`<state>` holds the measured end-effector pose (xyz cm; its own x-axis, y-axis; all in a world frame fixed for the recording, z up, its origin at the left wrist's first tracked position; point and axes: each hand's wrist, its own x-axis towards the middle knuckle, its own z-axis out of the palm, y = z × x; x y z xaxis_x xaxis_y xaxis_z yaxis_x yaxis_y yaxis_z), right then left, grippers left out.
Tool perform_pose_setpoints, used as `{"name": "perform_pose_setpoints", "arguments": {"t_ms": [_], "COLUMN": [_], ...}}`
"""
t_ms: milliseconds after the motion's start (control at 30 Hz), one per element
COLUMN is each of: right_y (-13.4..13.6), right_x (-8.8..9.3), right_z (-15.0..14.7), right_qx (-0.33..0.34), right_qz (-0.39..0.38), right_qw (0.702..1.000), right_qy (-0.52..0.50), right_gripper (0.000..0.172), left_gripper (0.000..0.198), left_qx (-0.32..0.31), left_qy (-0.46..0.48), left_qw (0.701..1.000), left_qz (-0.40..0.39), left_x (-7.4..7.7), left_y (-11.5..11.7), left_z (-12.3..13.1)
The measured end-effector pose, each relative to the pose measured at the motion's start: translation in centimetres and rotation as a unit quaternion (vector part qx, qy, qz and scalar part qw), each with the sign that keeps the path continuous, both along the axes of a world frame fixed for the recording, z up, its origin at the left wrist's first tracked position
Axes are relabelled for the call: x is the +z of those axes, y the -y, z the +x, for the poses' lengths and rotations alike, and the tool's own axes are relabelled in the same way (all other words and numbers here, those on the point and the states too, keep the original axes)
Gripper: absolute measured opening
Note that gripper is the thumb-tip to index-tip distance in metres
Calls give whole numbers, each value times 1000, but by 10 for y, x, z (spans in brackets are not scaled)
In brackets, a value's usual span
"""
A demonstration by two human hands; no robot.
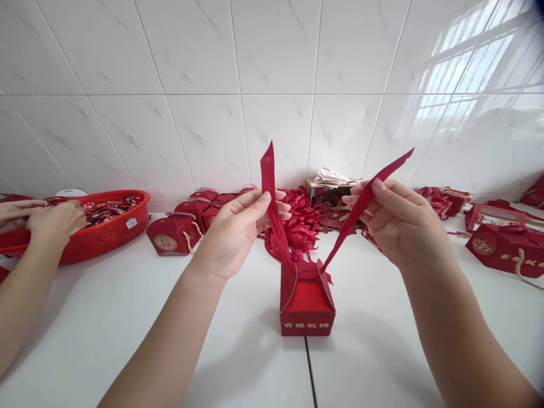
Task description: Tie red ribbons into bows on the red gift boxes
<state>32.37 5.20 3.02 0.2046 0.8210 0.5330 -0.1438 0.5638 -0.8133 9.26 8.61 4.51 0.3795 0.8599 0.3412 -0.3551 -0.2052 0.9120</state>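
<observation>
A small red gift box [306,303] with gold lettering stands upright on the white table in front of me. Red ribbon [278,235] comes up from both sides of its top. My left hand [240,226] pinches one ribbon end between thumb and fingers, above the box and to its left. On the other side, my right hand [393,218] pinches the other end, which slants up to the right. Both lengths look fairly taut, and neither hand touches the box. Behind it lies a heap of loose red ribbons [297,218].
At left, another person's hands [57,221] reach into a red basin [106,241] of small wrapped pieces. Red boxes [170,235] line the tiled wall. More boxes with rope handles [505,249] stand at right. A carton [317,195] with papers is at the back.
</observation>
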Motion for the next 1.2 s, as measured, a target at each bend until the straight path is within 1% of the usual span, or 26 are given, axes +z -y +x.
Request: {"name": "perform_pose_setpoints", "arguments": {"t_ms": [100,167,233,300,400,500,567,633,700,800,867,933,1000,1100,1200], "right_y": [-2,-2,-2,-1,2,5,8,8,7,3,0,-3,-4,-6,-8], "right_x": [0,-1,-2,-5,-9,-11,-11,-11,-12,-13,-14,-15,-16,-17,-19], "right_z": [-2,-7,-13,-19,-27,-33,-37,-39,-39,-33,-27,-20,-15,-11,-13], "right_qx": [59,66,64,56,57,89,104,104,101,72,28,-20,-65,-116,-118], "right_qz": [-46,-66,-85,-106,-119,-81,-50,-30,-12,45,113,187,240,280,299], "right_qw": [997,995,994,993,989,986,984,984,983,977,959,923,884,845,828], "right_qy": [-21,-39,-26,12,67,118,136,143,150,196,260,335,395,440,459], "right_gripper": [11,11,12,15,17,12,16,19,18,16,18,23,30,37,39], "left_gripper": [13,15,22,31,35,28,20,15,20,40,44,41,36,32,36], "left_qx": [2,-4,-5,4,17,28,38,30,7,-29,-60,-93,-104,-92,-89], "left_qy": [16,2,-35,-87,-168,-219,-227,-228,-243,-252,-208,-142,-93,-86,-132], "left_qw": [1000,1000,999,995,981,968,965,966,964,964,976,985,989,991,987], "left_qz": [10,13,25,56,101,119,125,123,108,75,39,-15,-55,-51,-11], "left_x": [1,1,0,-2,-5,-6,-6,-6,-5,-4,-4,-5,-5,-5,-5], "left_y": [3,5,9,12,16,19,19,18,16,11,7,4,2,1,3], "left_z": [1,3,6,10,15,19,20,19,18,14,11,10,9,9,9]}}
